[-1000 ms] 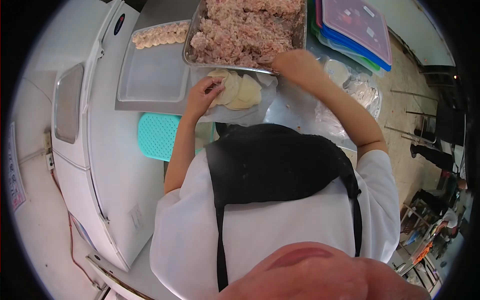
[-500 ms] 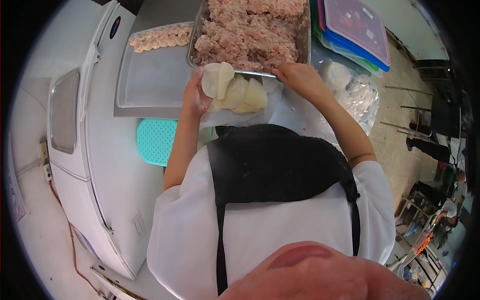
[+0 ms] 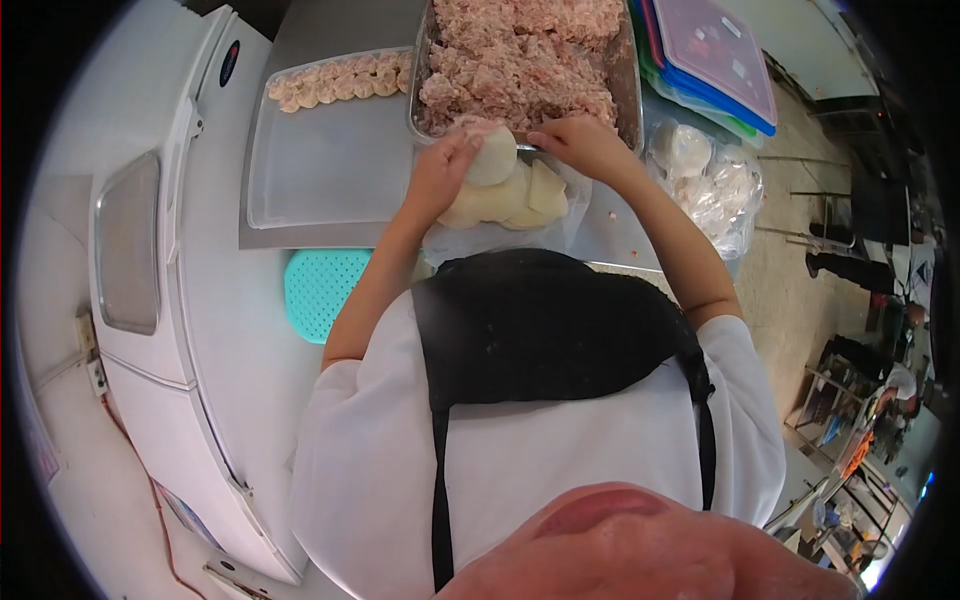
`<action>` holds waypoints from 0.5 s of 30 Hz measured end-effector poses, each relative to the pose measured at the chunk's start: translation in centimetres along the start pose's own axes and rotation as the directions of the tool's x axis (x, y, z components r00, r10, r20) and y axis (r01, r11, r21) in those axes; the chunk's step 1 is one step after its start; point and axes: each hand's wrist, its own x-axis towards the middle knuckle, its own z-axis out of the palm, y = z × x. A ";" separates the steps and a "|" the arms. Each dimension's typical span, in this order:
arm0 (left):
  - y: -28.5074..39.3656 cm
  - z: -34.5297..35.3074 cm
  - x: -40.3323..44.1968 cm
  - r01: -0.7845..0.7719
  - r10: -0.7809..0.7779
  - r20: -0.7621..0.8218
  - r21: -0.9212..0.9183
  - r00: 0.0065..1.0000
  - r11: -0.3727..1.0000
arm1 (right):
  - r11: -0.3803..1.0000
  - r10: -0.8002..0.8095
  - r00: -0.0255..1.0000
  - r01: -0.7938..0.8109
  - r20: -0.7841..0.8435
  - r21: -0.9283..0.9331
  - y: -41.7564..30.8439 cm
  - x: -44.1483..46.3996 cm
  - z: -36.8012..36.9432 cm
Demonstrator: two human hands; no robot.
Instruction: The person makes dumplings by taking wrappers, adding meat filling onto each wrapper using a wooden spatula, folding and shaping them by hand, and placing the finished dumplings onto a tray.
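My left hand (image 3: 443,172) grips a round, pale dumpling wrapper (image 3: 493,160) in front of the metal pan's near edge. A bit of pinkish filling shows at the top of this hand. Below it, a pile of wrappers (image 3: 505,203) lies fanned out on a clear plastic sheet. My right hand (image 3: 580,143) is closed by the near rim of the metal pan (image 3: 636,105), its fingertips close to the wrapper; what it holds, if anything, is hidden. Raw ground meat (image 3: 520,75) fills the pan.
On the left, a pale tray (image 3: 325,165) carries rows of filled dumplings (image 3: 340,82) along its far edge. A turquoise perforated stool top (image 3: 322,290) is below the counter. Bagged wrappers (image 3: 685,150) and stacked coloured lids (image 3: 708,50) lie right. A white fridge (image 3: 230,330) stands left.
My left hand has moved right and up with a wrapper, closer to the pan and my right hand. My right hand has shifted slightly left relative to the pan. The view has shifted slightly.
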 end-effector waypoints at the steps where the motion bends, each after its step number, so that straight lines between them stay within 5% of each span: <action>1: 0.0 -0.2 0.3 0.115 -0.119 -0.013 -0.184 0.993 0.976 | 0.985 0.026 1.000 -0.027 0.010 0.172 0.1 -0.2 -0.1; 4: 0.8 -1.0 1.3 0.208 -0.243 0.074 -0.779 0.967 0.592 | 0.862 0.249 0.956 -0.145 -0.156 0.486 -0.5 -0.8 0.8; 7: 2.0 0.0 2.0 0.136 -0.214 -0.006 -0.755 0.977 0.642 | 0.597 0.346 0.936 -0.167 -0.064 0.784 -1.4 -0.6 0.7; 10: 2.1 0.8 3.4 0.137 -0.268 0.007 -0.871 0.963 0.471 | 0.500 0.393 0.891 0.001 -0.228 0.866 -4.9 -0.6 1.1; 13: 2.8 1.4 4.9 0.105 -0.316 -0.003 -0.941 0.949 0.322 | 0.539 0.446 0.860 -0.038 -0.247 0.842 -4.9 -0.8 0.5; 15: 3.6 1.7 5.8 0.072 -0.173 0.027 -0.962 0.985 0.264 | 0.710 0.390 0.849 -0.029 -0.358 0.704 -4.6 -0.9 1.9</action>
